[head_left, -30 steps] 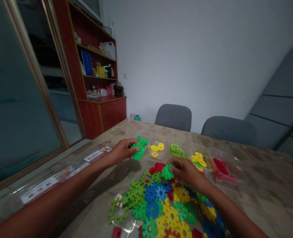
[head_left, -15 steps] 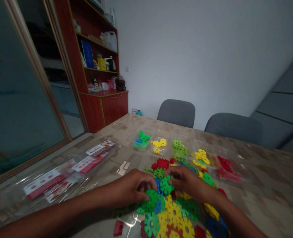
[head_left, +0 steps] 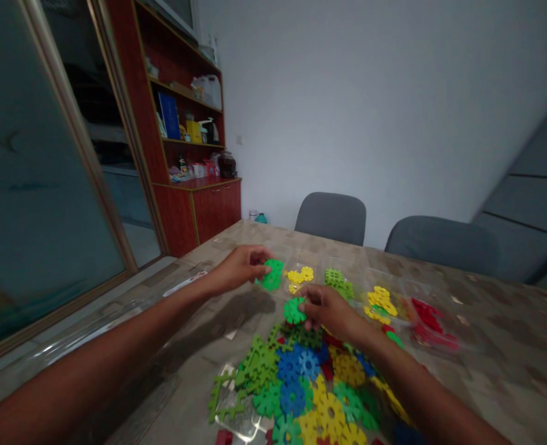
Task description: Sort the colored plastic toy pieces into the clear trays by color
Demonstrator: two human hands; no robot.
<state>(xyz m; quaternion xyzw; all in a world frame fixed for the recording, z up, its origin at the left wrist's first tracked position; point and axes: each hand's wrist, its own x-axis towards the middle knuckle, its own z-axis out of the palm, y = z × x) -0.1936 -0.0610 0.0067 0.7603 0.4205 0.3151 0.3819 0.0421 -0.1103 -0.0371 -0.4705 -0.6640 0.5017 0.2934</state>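
My left hand (head_left: 241, 268) is over the clear tray of green pieces at the back left. Its thumb and fingers are closed on a green gear-shaped piece (head_left: 274, 272); where that piece ends and the tray's pieces begin is hard to tell. In front of the yellow pieces' tray, my right hand (head_left: 331, 309) pinches a green notched disc (head_left: 294, 311) above the table. Below both hands spreads a mixed pile of plastic interlocking pieces, with blue discs (head_left: 292, 397), yellow discs (head_left: 331, 411) and light green squares (head_left: 258, 364).
Clear trays stand in a row, holding yellow discs (head_left: 301, 275), light green squares (head_left: 338, 282), more yellow pieces (head_left: 381, 300) and red pieces (head_left: 427, 315). Plastic packaging (head_left: 92, 321) lies at left. Two grey chairs (head_left: 331, 216) stand behind the table.
My left hand has moved from the pile up and away to the green tray with its green piece. My right hand has lifted the green disc off the pile, slightly forward and left.
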